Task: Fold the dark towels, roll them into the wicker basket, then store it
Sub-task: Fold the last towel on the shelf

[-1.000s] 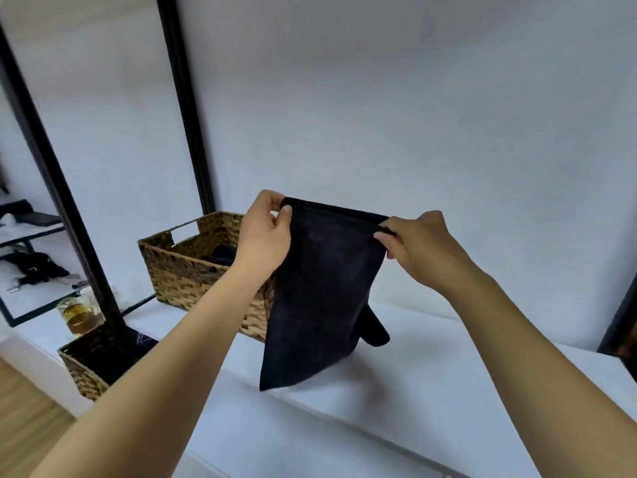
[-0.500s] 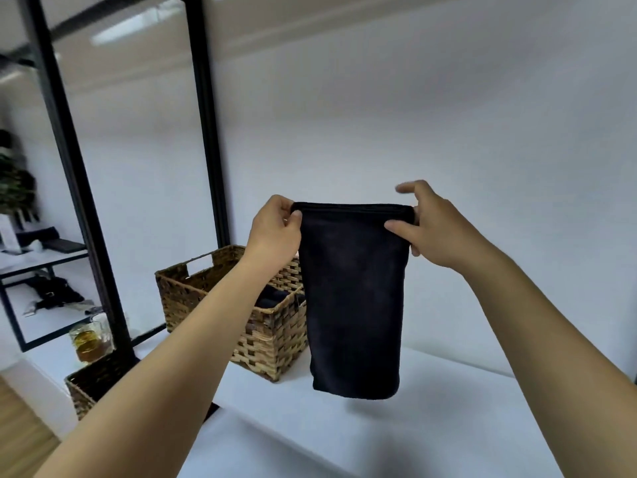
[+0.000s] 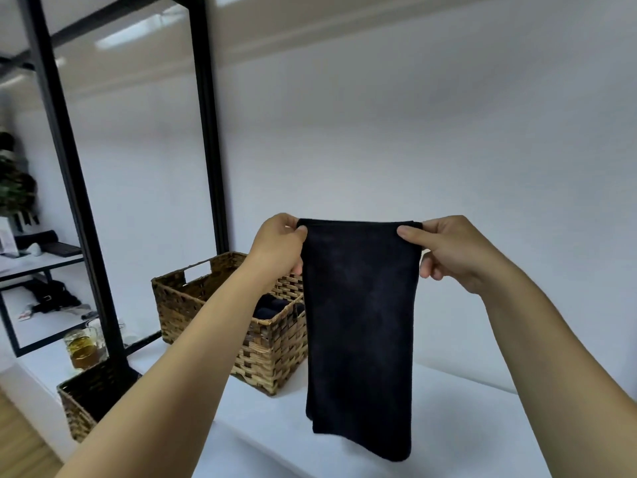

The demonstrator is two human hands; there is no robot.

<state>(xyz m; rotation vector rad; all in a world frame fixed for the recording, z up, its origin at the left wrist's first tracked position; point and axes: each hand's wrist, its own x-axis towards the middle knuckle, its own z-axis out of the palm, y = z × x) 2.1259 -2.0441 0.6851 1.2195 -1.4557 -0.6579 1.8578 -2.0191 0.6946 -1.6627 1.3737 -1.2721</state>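
Observation:
A dark towel (image 3: pixel 360 326), folded into a long strip, hangs in the air in front of me. My left hand (image 3: pixel 279 244) pinches its top left corner and my right hand (image 3: pixel 444 250) pinches its top right corner. Its lower end hangs just above the white table (image 3: pixel 465 426). Behind the towel, to the left, stands the wicker basket (image 3: pixel 220 305) with dark rolled towels (image 3: pixel 272 307) inside; the hanging towel hides its right end.
A second, darker wicker basket (image 3: pixel 86 398) sits lower at the left, by a black metal post (image 3: pixel 76 201). A glass of amber liquid (image 3: pixel 81 350) stands behind it. A white wall closes the back. Black shelving with clutter is at far left.
The towel has been folded narrower and lifted; it now hangs straight and flat. My right hand, fingers spread half a second ago, now pinches the corner. The view has tilted upward.

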